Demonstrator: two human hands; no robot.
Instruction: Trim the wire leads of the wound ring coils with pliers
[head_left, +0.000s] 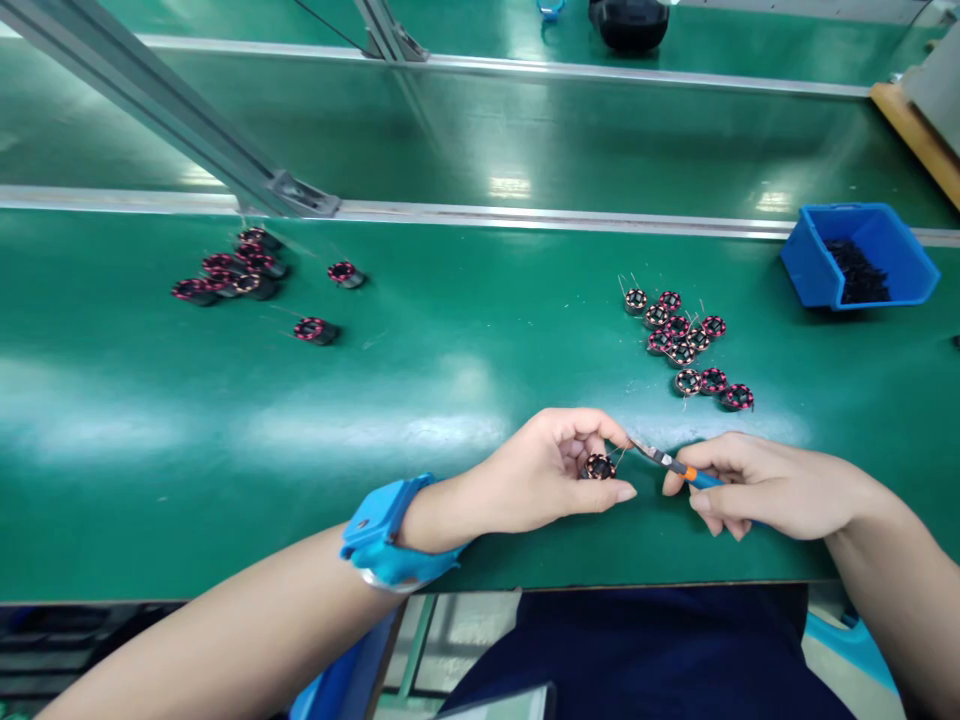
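Observation:
My left hand (566, 465), with a blue wrist strap (397, 530) on the wrist, is closed around a small wound motor stator (598, 467). Black with copper windings, the stator has thin wire ends sticking out to the right. In my right hand (765, 485) are small pliers (679, 468) with a blue and orange handle. Their narrow metal tip points left and reaches the left index fingertip, close to the wires. Whether the tip grips a wire is too small to tell.
Several wound stators (679, 352) stand at the right, beyond my hands. Another group of stators (225, 272) lies far left, with two apart from it. A blue bin (862, 257) holds black parts at back right. An aluminium post (187, 110) slants over the green table (420, 400).

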